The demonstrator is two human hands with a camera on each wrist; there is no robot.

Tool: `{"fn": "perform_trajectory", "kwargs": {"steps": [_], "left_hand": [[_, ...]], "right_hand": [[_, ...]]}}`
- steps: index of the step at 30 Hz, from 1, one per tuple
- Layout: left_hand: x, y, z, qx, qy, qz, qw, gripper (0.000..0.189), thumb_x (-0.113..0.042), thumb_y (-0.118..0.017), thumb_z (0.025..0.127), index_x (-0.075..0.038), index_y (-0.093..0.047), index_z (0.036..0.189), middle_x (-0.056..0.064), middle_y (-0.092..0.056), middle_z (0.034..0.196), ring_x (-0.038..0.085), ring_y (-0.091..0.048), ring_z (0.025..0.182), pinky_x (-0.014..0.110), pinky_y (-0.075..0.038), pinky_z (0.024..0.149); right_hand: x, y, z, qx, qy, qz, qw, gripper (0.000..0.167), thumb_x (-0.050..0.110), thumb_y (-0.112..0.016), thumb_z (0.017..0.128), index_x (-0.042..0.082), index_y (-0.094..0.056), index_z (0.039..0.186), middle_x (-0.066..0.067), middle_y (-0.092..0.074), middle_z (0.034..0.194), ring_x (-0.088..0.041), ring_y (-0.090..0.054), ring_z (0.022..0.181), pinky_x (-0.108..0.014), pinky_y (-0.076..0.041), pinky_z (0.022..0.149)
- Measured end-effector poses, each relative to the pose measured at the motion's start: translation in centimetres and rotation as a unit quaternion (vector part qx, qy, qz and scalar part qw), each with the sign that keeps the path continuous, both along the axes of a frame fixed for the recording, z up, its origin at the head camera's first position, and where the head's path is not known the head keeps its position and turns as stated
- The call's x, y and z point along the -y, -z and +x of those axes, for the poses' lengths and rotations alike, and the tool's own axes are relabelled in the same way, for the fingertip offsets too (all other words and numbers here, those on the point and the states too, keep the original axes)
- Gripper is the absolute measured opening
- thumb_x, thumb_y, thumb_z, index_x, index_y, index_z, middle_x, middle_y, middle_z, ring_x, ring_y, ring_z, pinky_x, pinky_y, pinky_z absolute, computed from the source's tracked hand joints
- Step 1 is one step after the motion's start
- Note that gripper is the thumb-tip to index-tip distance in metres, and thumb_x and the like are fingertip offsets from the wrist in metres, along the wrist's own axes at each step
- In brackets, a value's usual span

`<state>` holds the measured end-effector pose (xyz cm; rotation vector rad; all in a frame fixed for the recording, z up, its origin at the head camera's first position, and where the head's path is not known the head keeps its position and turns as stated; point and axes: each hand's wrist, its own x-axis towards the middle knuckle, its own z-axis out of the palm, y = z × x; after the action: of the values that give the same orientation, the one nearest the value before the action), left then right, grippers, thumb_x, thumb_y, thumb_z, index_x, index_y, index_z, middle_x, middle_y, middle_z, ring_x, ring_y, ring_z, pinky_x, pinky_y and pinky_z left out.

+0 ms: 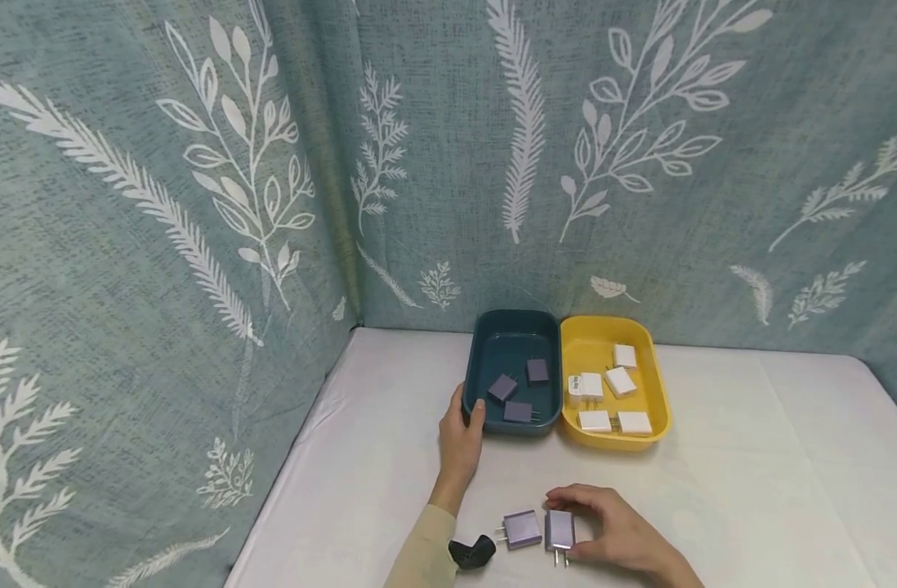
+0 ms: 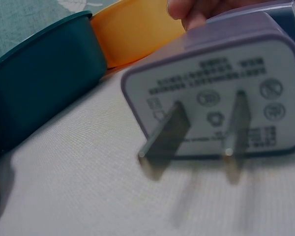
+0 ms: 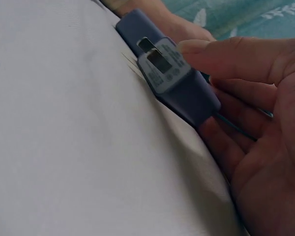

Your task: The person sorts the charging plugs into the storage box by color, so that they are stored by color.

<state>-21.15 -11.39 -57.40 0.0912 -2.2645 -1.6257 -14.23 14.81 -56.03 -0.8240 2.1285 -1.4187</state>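
Note:
My left hand (image 1: 459,445) grips the near left corner of a dark blue tray (image 1: 518,322), its thumb over the rim. Three purple charger plugs (image 1: 537,371) lie inside that tray. Between thumb and fingers, my right hand (image 1: 621,527) holds a purple charger plug (image 1: 560,529) at the cloth, prongs toward me. Just left of it lies a second purple charger plug (image 1: 522,529), its prongs pointing left; the left wrist view shows this plug's prong face (image 2: 211,118) close up. In the right wrist view, the thumb (image 3: 226,56) touches the held plug (image 3: 187,98) near its prong end.
A yellow tray (image 1: 662,400) with several white charger plugs (image 1: 621,381) stands right beside the blue one. Both trays sit at the back of the white-covered table (image 1: 757,474), near a patterned teal curtain (image 1: 448,163). A black wrist device (image 1: 472,553) shows by the left sleeve.

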Motion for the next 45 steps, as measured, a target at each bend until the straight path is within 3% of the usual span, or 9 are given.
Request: {"fn": "perform_trajectory", "kwargs": {"steps": [5, 12, 19, 28, 40, 45], "left_hand": [[-0.03, 0.01, -0.01, -0.004, 0.004, 0.002, 1.0, 0.048, -0.03, -0.051, 0.1, -0.011, -0.045, 0.144, 0.006, -0.053, 0.145, 0.021, -0.049, 0.136, 0.041, -0.039, 0.114], [-0.02, -0.01, 0.01, -0.016, 0.001, 0.002, 0.9999, 0.048, -0.029, -0.051, 0.1, -0.01, -0.046, 0.143, 0.008, -0.054, 0.143, 0.024, -0.05, 0.135, 0.043, -0.04, 0.113], [0.02, -0.02, 0.1, -0.007, 0.004, 0.003, 1.0, 0.048, -0.03, -0.051, 0.1, -0.01, -0.045, 0.144, 0.007, -0.053, 0.145, 0.022, -0.049, 0.136, 0.042, -0.039, 0.114], [0.06, -0.2, 0.19, 0.003, 0.006, 0.004, 1.0, 0.049, -0.03, -0.051, 0.1, -0.01, -0.043, 0.145, 0.006, -0.052, 0.146, 0.022, -0.048, 0.137, 0.041, -0.038, 0.115], [-0.04, -0.1, 0.09, 0.004, 0.001, -0.002, 1.0, 0.051, -0.032, -0.05, 0.101, -0.009, -0.043, 0.145, 0.008, -0.051, 0.147, 0.024, -0.047, 0.138, 0.043, -0.038, 0.114], [-0.07, -0.12, 0.08, -0.002, 0.001, -0.003, 1.0, 0.051, -0.031, -0.051, 0.1, -0.008, -0.043, 0.145, 0.009, -0.051, 0.146, 0.025, -0.047, 0.137, 0.044, -0.038, 0.114]], "right_hand": [[-0.23, -0.07, -0.06, -0.014, -0.008, 0.012, 0.9998, 0.061, 0.024, -0.081, 0.074, 0.022, -0.059, 0.13, 0.006, -0.067, 0.124, -0.006, -0.061, 0.113, -0.012, -0.041, 0.101], [-0.33, 0.23, 0.0, -0.063, 0.005, 0.009, 0.9979, 0.058, 0.026, -0.084, 0.073, 0.016, -0.062, 0.126, 0.006, -0.069, 0.116, -0.005, -0.064, 0.105, -0.015, -0.047, 0.097], [-0.23, 0.32, 0.07, -0.04, 0.018, 0.018, 0.9989, 0.056, 0.026, -0.082, 0.075, 0.015, -0.062, 0.126, 0.004, -0.069, 0.117, -0.004, -0.064, 0.104, -0.016, -0.049, 0.095], [-0.17, 0.63, 0.02, -0.045, 0.023, -0.051, 0.9974, 0.057, 0.014, -0.08, 0.076, 0.002, -0.059, 0.128, -0.012, -0.068, 0.118, -0.006, -0.065, 0.105, -0.02, -0.053, 0.093], [0.06, 0.35, -0.1, -0.026, 0.061, -0.032, 0.9973, 0.058, 0.014, -0.081, 0.077, 0.001, -0.058, 0.128, -0.017, -0.064, 0.126, -0.001, -0.062, 0.107, -0.018, -0.053, 0.093], [0.17, 0.47, -0.12, -0.045, 0.063, -0.04, 0.9962, 0.058, 0.015, -0.081, 0.076, 0.0, -0.058, 0.127, -0.017, -0.065, 0.124, -0.003, -0.063, 0.106, -0.021, -0.054, 0.092]]}}
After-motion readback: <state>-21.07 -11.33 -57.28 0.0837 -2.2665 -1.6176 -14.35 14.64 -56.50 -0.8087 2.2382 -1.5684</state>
